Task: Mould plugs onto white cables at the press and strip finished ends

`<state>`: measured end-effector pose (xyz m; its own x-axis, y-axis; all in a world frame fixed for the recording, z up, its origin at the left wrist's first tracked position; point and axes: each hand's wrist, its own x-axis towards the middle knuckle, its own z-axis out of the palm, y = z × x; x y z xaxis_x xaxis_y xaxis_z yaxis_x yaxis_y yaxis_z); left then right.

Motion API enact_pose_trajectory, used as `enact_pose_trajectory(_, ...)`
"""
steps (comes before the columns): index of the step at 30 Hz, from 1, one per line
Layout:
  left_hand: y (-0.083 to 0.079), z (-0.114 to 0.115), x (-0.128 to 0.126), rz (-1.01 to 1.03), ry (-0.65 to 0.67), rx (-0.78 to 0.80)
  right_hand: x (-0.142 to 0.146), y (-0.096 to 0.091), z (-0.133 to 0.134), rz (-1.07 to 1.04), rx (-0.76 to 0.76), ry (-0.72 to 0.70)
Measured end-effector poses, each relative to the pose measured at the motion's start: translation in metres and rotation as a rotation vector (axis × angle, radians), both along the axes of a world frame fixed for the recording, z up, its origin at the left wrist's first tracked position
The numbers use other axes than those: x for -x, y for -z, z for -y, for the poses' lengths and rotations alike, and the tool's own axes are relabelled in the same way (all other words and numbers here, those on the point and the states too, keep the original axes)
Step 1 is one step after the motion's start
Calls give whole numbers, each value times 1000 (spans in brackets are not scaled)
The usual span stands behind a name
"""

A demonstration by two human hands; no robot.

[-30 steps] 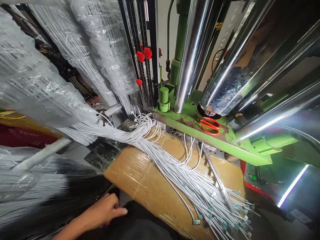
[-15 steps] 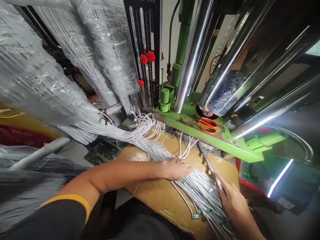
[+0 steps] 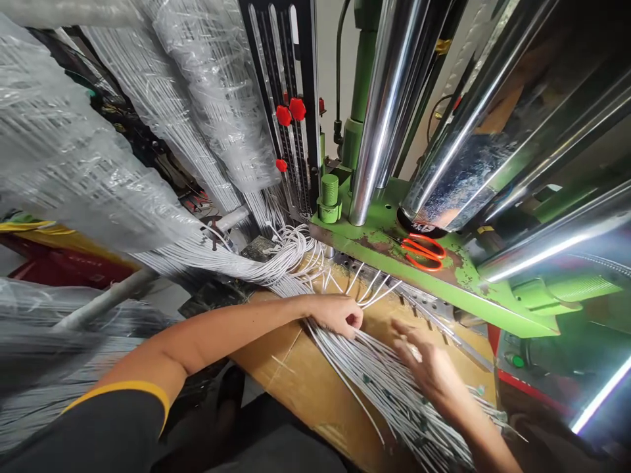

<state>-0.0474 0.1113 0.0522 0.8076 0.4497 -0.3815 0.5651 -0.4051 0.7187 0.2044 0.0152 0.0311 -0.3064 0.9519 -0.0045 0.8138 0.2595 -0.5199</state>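
Observation:
My left hand (image 3: 339,315) lies on a thick bundle of thin white cables (image 3: 384,381), its fingers curled round some of them. Several green tags are on the cables below. My right hand (image 3: 428,368) hovers over the bundle's right side, blurred, with its fingers stretched towards my left hand; a small pale patch at its fingers is too smeared to name. Beyond it, a long metal bar (image 3: 456,332) lies along the press edge, apart from both hands. A few white cable ends (image 3: 372,289) reach up under the green press plate (image 3: 374,246).
Orange-handled scissors (image 3: 422,251) rest on the press plate, among upright chrome columns (image 3: 389,112). Plastic-wrapped cable bundles (image 3: 79,151) hang at left. Red knobs (image 3: 297,108) sit on a black slotted frame. A brown board (image 3: 280,374) lies under the cables.
My right hand has let go of the metal bar and moved left over the cables. The bar now lies against the press edge. My left hand has gone from flat to curled on the bundle.

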Motion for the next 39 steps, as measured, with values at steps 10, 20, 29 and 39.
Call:
enact_pose_trajectory(10,13,-15,7,110,-31,264,-28,-13,11,-424,757,0)
enact_pose_trajectory(20,-53,64,15,224,209,-66,-19,-55,56,14,422,-222)
enact_pose_trajectory(29,10,132,7,192,-22,706,8,-20,91,156,220,-375)
enact_pose_trajectory(39,25,142,-14,461,-427,908,26,7,86,-302,76,-54)
